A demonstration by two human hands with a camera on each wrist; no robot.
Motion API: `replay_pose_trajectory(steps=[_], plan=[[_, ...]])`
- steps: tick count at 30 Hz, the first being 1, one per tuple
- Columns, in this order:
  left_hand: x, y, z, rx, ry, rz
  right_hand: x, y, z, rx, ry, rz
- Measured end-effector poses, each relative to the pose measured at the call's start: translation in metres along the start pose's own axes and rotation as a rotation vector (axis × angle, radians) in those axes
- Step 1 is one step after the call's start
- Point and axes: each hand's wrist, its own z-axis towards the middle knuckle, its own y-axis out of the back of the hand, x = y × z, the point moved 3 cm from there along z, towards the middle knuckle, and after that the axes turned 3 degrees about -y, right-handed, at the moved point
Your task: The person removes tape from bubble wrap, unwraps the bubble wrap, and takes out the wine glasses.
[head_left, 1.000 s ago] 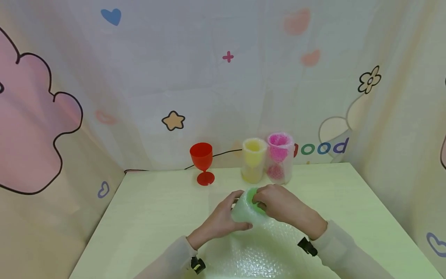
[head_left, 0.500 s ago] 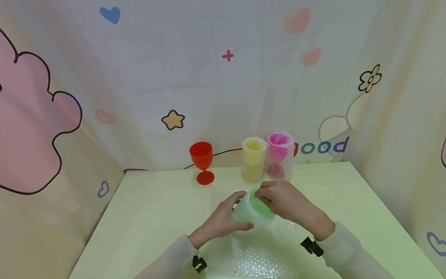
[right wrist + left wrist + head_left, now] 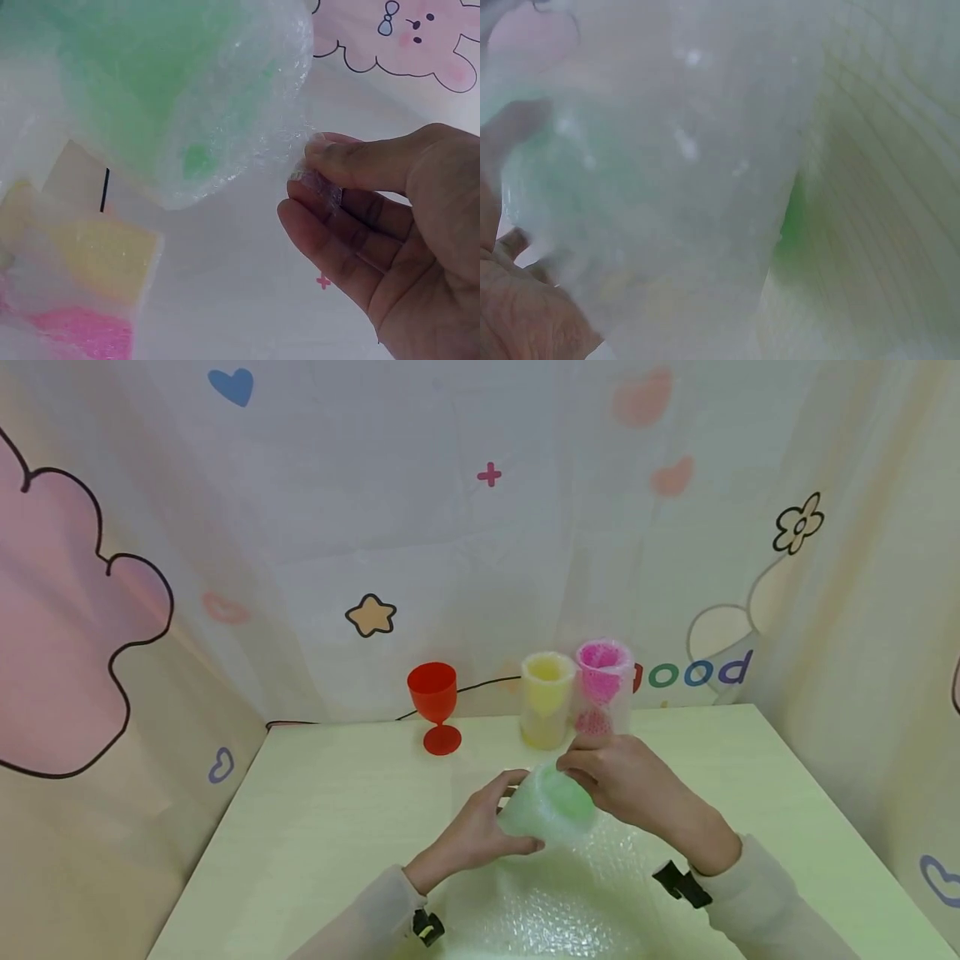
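Note:
My left hand (image 3: 480, 827) grips a roll of bubble wrap (image 3: 528, 814) round a green cup (image 3: 566, 795), fingers on the far side and thumb on the near side. The roll is tilted, with its end toward the right. At that end my right hand (image 3: 626, 781) pinches a loose edge of the wrap between thumb and fingertips. In the right wrist view the bunched edge (image 3: 322, 187) shows between the fingers (image 3: 337, 251), and the green cup shows blurred through the film. The left wrist view has the wrap (image 3: 682, 225) filling most of it, partly hiding the left hand (image 3: 532, 307).
A flat sheet of bubble wrap (image 3: 555, 914) lies on the table (image 3: 322, 852) in front of me. Toward the back stand a bare red goblet (image 3: 433, 693), a wrapped yellow goblet (image 3: 546, 697) and a wrapped pink goblet (image 3: 603, 681). A printed curtain (image 3: 450, 527) hangs behind.
My right hand has moved right and slightly up from inside the roll's opening, drawing the wrap's edge out with it. Film now covers more of the green opening. The left hand has stayed nearly still.

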Motion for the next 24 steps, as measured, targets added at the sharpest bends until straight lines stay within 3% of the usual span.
replay_pose_trajectory(steps=[7, 17, 24], plan=[[0.002, 0.001, -0.001, 0.001, 0.001, -0.005, 0.001, 0.014, 0.001, -0.055, -0.006, -0.01], [0.005, 0.004, -0.002, -0.012, -0.01, -0.025, 0.0, 0.042, 0.003, -0.237, 0.037, -0.002], [0.011, 0.008, -0.003, -0.032, 0.029, -0.078, -0.002, 0.061, 0.001, -0.331, 0.017, 0.038]])
